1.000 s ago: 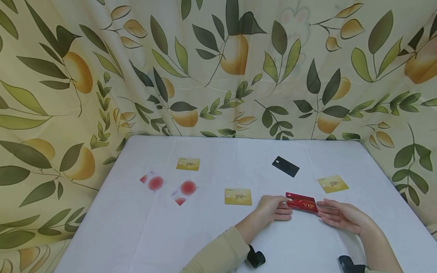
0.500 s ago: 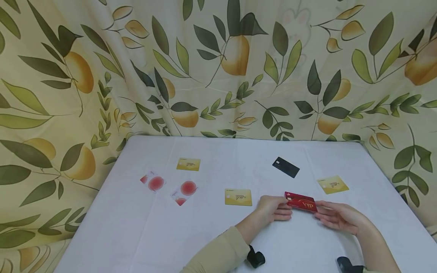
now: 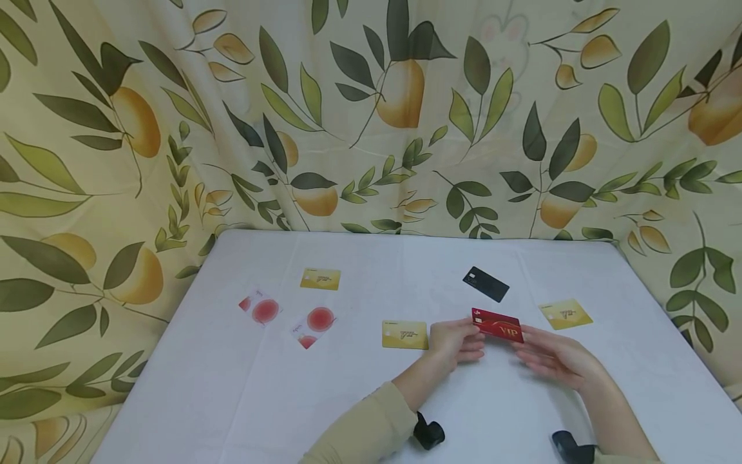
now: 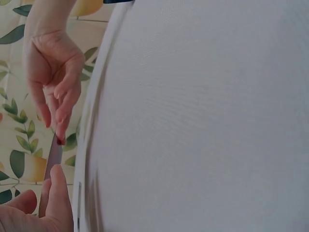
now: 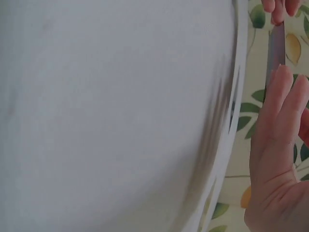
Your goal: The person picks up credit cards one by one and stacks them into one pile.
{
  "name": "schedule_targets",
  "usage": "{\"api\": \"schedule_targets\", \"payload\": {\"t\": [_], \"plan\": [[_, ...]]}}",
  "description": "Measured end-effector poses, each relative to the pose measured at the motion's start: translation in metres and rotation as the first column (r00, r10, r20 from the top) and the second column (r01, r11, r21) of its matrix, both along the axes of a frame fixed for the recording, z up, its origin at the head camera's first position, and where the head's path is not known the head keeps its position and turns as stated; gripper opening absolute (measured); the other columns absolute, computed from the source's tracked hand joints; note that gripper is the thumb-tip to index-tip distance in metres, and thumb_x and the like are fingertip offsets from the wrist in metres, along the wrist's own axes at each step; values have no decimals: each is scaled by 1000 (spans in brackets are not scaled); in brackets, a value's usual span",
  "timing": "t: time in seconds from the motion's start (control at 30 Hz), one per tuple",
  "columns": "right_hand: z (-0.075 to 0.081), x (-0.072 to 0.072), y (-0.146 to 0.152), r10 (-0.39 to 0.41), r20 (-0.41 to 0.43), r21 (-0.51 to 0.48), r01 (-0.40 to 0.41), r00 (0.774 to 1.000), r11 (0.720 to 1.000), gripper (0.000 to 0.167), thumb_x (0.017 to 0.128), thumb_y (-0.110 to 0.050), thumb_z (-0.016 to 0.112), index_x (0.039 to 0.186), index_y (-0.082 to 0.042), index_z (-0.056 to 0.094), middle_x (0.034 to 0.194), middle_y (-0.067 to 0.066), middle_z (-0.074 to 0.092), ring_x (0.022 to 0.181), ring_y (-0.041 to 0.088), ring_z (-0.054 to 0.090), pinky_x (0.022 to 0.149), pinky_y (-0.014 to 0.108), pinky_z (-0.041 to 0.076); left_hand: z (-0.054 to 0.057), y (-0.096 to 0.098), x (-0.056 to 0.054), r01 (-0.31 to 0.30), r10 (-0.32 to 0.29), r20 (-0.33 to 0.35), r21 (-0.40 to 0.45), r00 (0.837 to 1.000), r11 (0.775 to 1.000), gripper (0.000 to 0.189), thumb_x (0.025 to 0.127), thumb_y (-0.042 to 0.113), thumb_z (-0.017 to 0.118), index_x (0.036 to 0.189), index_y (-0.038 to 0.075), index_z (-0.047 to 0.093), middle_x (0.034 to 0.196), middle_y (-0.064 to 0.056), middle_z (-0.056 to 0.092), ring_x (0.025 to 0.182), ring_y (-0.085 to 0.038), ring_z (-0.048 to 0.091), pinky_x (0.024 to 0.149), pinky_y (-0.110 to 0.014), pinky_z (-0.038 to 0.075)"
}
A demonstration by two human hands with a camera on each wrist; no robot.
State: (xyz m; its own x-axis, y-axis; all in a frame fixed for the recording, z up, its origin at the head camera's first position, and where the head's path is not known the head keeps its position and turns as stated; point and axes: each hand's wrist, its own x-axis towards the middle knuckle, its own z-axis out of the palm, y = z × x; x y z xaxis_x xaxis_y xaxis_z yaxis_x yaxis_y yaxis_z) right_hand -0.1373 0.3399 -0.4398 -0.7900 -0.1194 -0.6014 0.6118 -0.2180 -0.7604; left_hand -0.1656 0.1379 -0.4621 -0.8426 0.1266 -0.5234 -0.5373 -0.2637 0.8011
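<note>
A red card marked VIP is held up between both hands, above the table and tilted so its printed face shows in the head view. My left hand pinches the card's left end. My right hand holds its right end, with its lower fingers extended under the card. From the left wrist, the card appears nearly edge-on between the right hand and left hand. The right wrist view also has the card edge-on, near the right hand's fingertips.
A yellow card lies just left of the left hand. Farther back are a black card, a yellow card at right and another yellow card at left. Two white cards with red circles lie on the white-covered table.
Both hands have shifted left and slightly away from the body, carrying the red card with them. It now sits higher in the head view. The other cards have stayed put.
</note>
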Motion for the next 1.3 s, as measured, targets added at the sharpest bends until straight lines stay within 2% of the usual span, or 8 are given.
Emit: {"api": "schedule_targets", "payload": {"t": [0.07,0.1,0.17,0.3,0.47,0.73,0.97,1.3], "plan": [[1,-2,-5,-8,-13,-31,8,1000,1000,11,92,-27,55,91,-28,66,93,2,70,92,22,66,84,34,52,2,-3,-2,-23,23,1,-9,1000,1000,28,81,11,67,109,6,66,77,-9,68,74,-26,68,59,-36,57],[2,-3,-8,-9,-21,-43,8,1000,999,12,92,-27,55,94,-27,66,93,1,70,93,22,66,84,34,51,4,-5,-3,-35,35,3,-14,999,999,28,81,12,68,108,6,66,77,-9,68,74,-27,68,58,-35,57],[3,-6,-14,-19,-28,-45,17,999,999,16,92,-27,55,106,-26,63,93,0,70,93,20,66,84,33,51,5,-9,-5,-54,54,5,-23,999,998,27,81,13,69,107,7,67,77,-8,68,73,-26,68,58,-35,57],[4,-11,-27,-47,-33,-18,46,998,999,48,90,-28,58,135,-18,42,91,-3,69,92,17,66,83,30,52,9,-17,-9,-81,81,0,-24,997,996,25,80,13,69,105,7,67,78,-8,68,70,-24,68,56,-34,57],[7,-16,-42,-76,-35,22,77,996,997,62,88,-29,61,142,-17,32,89,-6,69,91,15,66,81,27,52,9,-28,-13,-103,103,-24,-25,994,994,23,80,14,70,101,8,68,80,-7,69,69,-22,68,56,-33,57],[12,-18,-64,-77,-80,61,82,994,995,68,90,-24,58,146,-10,20,87,-9,67,88,13,67,76,25,54,9,-45,-15,-120,119,-58,-21,991,992,22,79,16,70,100,7,69,83,-8,69,70,-23,68,59,-35,57],[13,-20,-81,-58,-99,143,72,993,987,64,91,-25,56,144,-9,26,87,-9,67,85,13,67,72,23,54,7,-63,-16,-117,115,-87,-14,990,993,24,80,16,70,101,6,68,85,-10,70,71,-24,69,60,-35,57],[11,-21,-106,-50,-127,181,73,991,981,57,91,-22,56,141,-7,33,86,-4,69,80,13,68,66,22,55,1,-91,-15,-88,91,-103,28,991,996,30,81,12,68,109,2,65,90,-14,69,76,-28,68,63,-37,57]]}}
